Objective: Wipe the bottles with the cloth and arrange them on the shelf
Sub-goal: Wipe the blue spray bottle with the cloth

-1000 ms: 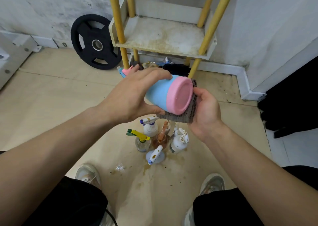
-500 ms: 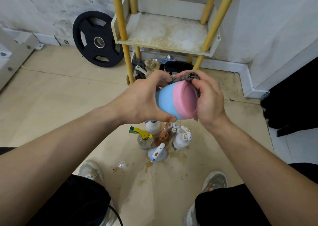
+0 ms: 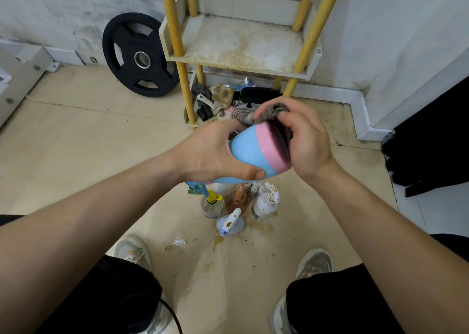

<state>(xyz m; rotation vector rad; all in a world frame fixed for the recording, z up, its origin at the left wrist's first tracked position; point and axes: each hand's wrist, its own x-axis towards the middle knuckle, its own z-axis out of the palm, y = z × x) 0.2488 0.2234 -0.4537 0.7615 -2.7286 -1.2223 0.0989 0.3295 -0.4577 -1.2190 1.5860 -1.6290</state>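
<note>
Closest to me are two pale shoes, the left [image 3: 132,251] and the right [image 3: 314,262], planted apart on the stained floor [image 3: 76,143] below black-clad knees. Between and just beyond them is a huddle of bottles on the floor: a yellow-trigger sprayer [image 3: 212,204], an orange bottle [image 3: 237,201], a spotted white bottle [image 3: 265,203] and a pale blue sprayer [image 3: 231,223]. I count at least two more behind, partly hidden. Above that group both hands hold the blue-and-pink bottle [image 3: 250,153] in the air. Its long axis slants from lower left to upper right, with the flat pink end turned up towards the right hand. My left hand [image 3: 215,153] wraps the blue body from the side, fingers over the top and thumb beneath. My right hand [image 3: 304,140] is curled round one grey cloth [image 3: 274,110], pressing it against the pink end, with part of the cloth trailing over the top edge. Further on, jumbled clutter [image 3: 218,100] sits under the shelf [image 3: 241,46], whose stained tier is carried by four yellow posts. One black weight plate [image 3: 140,54] leans on the wall to its left.
</note>
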